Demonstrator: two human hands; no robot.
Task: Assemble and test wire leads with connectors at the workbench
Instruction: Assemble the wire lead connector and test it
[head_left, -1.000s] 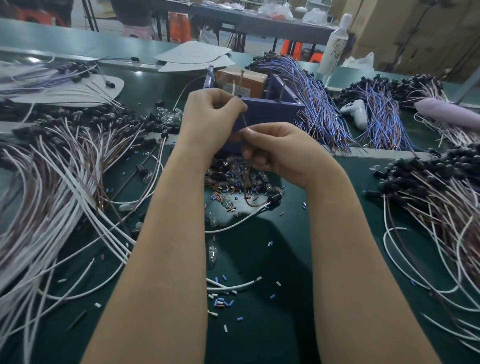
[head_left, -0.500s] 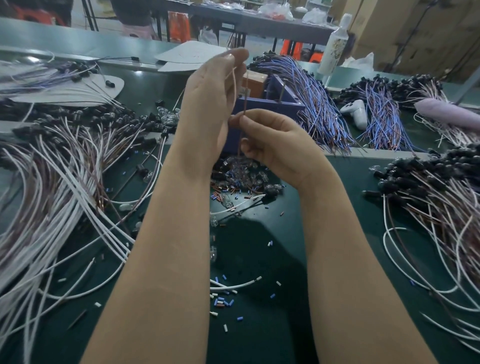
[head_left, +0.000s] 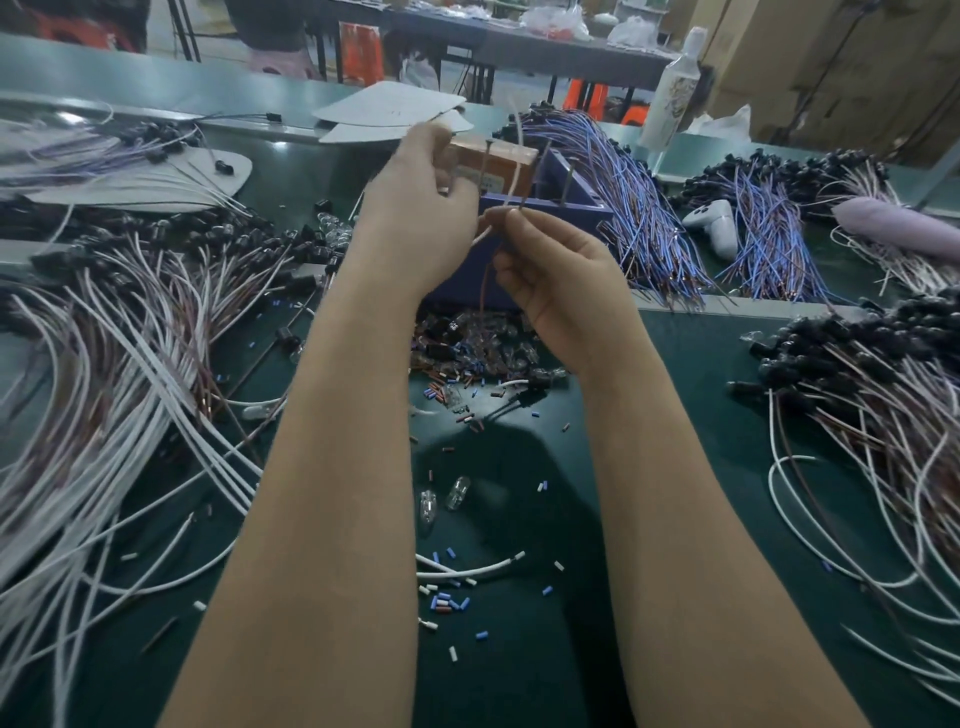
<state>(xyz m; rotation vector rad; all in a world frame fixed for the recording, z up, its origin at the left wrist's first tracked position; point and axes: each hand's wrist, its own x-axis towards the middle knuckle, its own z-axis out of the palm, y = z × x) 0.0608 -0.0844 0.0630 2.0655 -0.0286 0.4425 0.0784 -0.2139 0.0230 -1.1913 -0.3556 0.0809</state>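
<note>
Wires up in the air over the green bench (head_left: 519, 665), both held close together. Right hand (head_left: 561, 291) pinching a white wire (head_left: 518, 156) and a brown wire (head_left: 484, 291) together at the fingertips (head_left: 517, 221), just in front of the blue box (head_left: 582, 213). White wire poking up past the cardboard box (head_left: 493, 161); brown wire hanging down toward the pile of little clear parts (head_left: 467, 343).

Left hand (head_left: 415, 208) lifted just beside the right one, fingers (head_left: 441, 156) curled in, the low end of the white wire touching the palm. Anything pinched inside those fingers? Cannot tell.

Looks like the joining step: lining up two wire ends, either to fit a small part on or to touch them to the thin metal pins (head_left: 568, 182) standing in the blue box for a test. Not sure which of the two.

Next, most likely: keep both ends even, hold tight with the right fingertips, bring the left fingers in to help. Calls for a soft, steady pinch. Thin wires, easy to bend, easy to let slip.

Big bunches of white and brown leads with black ends lying at the left (head_left: 130, 353) and at the right (head_left: 883, 426). Blue wires (head_left: 628, 197) heaped behind the box. Tiny cut bits (head_left: 447, 603) scattered near the arms.
</note>
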